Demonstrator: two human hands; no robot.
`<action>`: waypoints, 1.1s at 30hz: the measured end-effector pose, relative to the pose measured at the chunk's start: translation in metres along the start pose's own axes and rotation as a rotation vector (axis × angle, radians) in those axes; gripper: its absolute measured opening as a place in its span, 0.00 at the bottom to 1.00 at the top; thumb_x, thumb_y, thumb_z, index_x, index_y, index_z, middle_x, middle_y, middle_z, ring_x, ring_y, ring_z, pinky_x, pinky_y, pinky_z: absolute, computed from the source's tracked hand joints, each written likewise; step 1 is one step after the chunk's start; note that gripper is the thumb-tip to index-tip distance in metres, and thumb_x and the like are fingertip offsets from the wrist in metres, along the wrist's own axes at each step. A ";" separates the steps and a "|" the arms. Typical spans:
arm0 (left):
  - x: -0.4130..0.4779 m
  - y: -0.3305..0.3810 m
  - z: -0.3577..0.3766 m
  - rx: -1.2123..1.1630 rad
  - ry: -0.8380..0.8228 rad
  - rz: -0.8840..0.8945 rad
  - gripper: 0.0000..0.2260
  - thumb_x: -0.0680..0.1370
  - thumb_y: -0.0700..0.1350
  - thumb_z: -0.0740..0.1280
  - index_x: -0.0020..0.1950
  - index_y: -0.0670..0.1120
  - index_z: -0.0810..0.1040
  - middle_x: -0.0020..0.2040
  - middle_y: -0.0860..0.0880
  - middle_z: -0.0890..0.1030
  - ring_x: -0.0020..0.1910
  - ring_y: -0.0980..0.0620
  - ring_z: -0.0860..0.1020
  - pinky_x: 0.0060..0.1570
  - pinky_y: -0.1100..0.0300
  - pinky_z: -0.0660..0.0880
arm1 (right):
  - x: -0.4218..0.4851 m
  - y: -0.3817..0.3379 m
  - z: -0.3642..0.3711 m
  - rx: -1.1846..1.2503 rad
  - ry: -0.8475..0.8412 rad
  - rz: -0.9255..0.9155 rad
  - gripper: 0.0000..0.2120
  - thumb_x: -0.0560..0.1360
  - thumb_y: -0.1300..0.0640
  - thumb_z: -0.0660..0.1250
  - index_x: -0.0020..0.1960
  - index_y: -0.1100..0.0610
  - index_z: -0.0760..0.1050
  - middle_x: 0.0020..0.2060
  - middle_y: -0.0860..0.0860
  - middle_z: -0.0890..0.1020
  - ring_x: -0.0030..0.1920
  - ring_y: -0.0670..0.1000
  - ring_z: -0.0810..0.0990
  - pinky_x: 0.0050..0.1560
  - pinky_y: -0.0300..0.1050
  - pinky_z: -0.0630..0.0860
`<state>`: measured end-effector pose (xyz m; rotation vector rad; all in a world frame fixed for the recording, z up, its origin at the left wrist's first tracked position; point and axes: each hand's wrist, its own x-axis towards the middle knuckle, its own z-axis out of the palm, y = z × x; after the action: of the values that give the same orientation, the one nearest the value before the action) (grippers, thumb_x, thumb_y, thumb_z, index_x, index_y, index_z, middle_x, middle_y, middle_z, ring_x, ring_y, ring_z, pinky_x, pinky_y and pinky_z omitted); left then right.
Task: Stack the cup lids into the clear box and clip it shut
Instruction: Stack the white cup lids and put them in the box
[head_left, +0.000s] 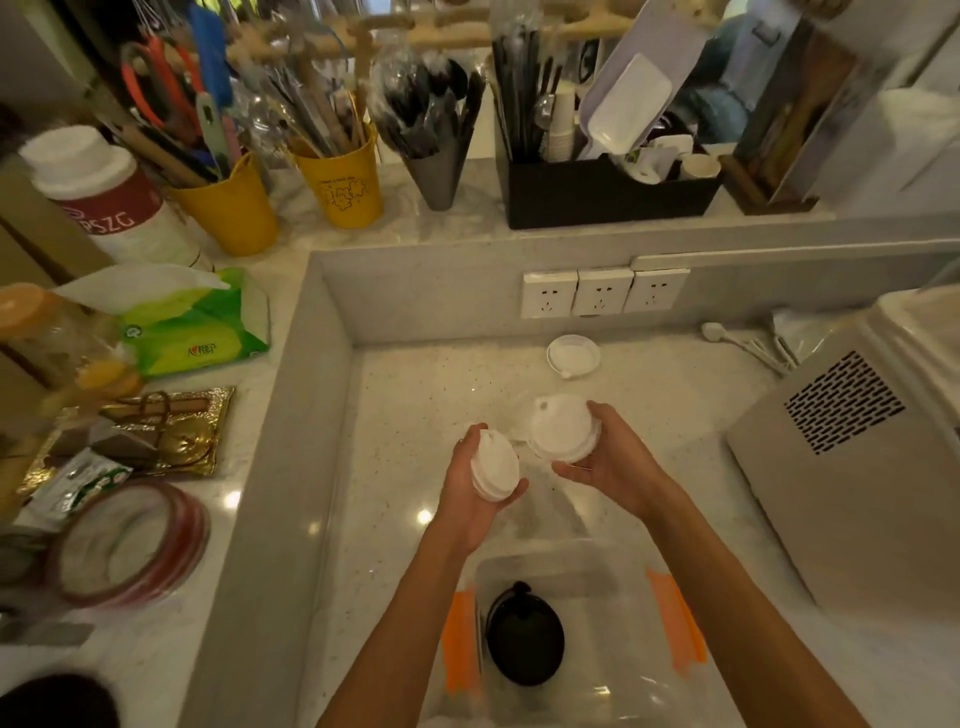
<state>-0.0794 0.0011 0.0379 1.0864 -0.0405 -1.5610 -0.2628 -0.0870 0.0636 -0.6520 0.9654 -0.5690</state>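
My left hand (470, 493) grips a small stack of white cup lids (494, 466), tilted on edge. My right hand (613, 457) holds another stack of white lids (563, 427), top face toward me. Both hands hover over the counter, just beyond the clear box (618, 670). The box sits near the front edge with orange clips (460, 642) on its left and right sides. Black lids (524, 636) lie inside it at the left. One single white lid (573, 355) rests upside down on the counter near the back wall.
A grey appliance (852, 467) with a vent stands at the right. Wall sockets (602, 292) sit on the back wall. A raised ledge at left carries a tissue pack (192, 322), a tape roll (130, 543) and yellow utensil cups (343, 182).
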 end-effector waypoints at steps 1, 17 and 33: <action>-0.004 -0.001 0.003 0.013 -0.008 0.004 0.17 0.81 0.57 0.66 0.66 0.50 0.75 0.67 0.41 0.75 0.62 0.42 0.75 0.55 0.42 0.78 | -0.004 0.002 0.005 0.059 -0.004 0.006 0.23 0.75 0.42 0.65 0.66 0.53 0.75 0.63 0.58 0.80 0.55 0.56 0.83 0.46 0.50 0.81; -0.045 0.008 0.015 0.170 -0.084 0.257 0.30 0.77 0.54 0.67 0.77 0.45 0.66 0.71 0.36 0.75 0.69 0.36 0.76 0.63 0.39 0.77 | -0.035 0.035 0.077 -0.516 0.229 -0.299 0.14 0.78 0.46 0.65 0.59 0.52 0.74 0.51 0.49 0.80 0.49 0.48 0.80 0.39 0.32 0.72; -0.025 0.014 -0.008 0.098 -0.137 0.174 0.17 0.79 0.39 0.69 0.68 0.48 0.75 0.68 0.36 0.78 0.65 0.37 0.79 0.56 0.46 0.81 | -0.015 0.044 0.072 -0.744 0.183 -0.159 0.12 0.78 0.45 0.63 0.57 0.52 0.72 0.46 0.50 0.82 0.43 0.47 0.80 0.40 0.40 0.74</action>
<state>-0.0667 0.0206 0.0564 1.0224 -0.3001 -1.4861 -0.1995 -0.0296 0.0701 -1.3662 1.3146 -0.4016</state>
